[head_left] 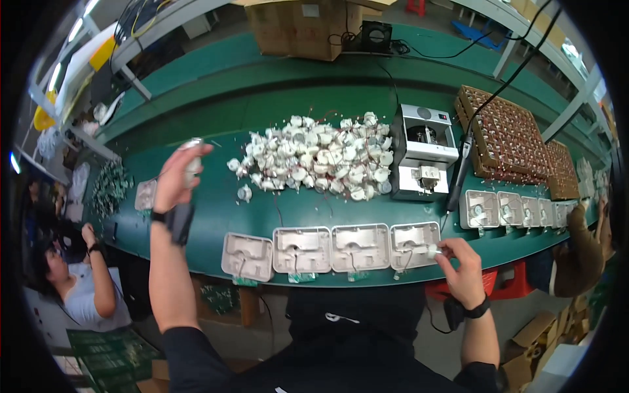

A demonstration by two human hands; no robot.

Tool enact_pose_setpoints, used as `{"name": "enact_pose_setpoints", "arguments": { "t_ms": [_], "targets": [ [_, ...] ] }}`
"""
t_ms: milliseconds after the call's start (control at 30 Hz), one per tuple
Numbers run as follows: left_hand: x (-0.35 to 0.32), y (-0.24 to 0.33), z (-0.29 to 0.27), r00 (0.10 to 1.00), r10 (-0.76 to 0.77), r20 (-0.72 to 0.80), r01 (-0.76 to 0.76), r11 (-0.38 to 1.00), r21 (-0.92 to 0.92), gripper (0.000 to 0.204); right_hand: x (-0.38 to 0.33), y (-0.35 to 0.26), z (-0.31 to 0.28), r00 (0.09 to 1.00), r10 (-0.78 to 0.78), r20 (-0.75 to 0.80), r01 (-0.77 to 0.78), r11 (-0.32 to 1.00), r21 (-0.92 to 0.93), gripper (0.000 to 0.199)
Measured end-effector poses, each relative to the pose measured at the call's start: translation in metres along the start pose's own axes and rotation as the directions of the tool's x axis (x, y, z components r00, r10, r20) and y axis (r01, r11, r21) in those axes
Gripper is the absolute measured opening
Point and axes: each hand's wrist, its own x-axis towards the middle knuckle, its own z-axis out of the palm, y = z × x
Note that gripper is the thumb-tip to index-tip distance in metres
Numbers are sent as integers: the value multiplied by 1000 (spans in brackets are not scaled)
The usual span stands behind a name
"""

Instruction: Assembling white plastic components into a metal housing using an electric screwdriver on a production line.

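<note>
The table is green, the cases pale grey, the pile white threaded with dark red. Machine: silver and black. Crate: brown, speckled white and red inside. Carton tan, stool red, sleeves black.

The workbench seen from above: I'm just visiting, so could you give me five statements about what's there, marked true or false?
1. A heap of white parts lies on a green bench. True.
2. Four open housings stand in a row before the person. True.
3. The grey machine stands left of the heap. False: the grey machine stands right of it.
4. The left hand is inside a housing. False: the left hand is raised, left of the heap.
5. The right hand is at the rightmost of those four housings. True.
</note>
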Motion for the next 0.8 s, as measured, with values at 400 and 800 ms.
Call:
{"name": "enact_pose_setpoints", "arguments": {
  "t_ms": [400, 800],
  "targets": [
    [-88, 11, 18, 939, 171, 297, 11, 851, -525, 44, 21, -2, 16, 999, -43, 31, 41, 997, 61, 21],
    [-193, -91, 209, 497, -125, 858, 552, 809, -202, 41, 10, 15, 8, 979, 86, 187, -103, 991, 83, 32]
  ]
}}
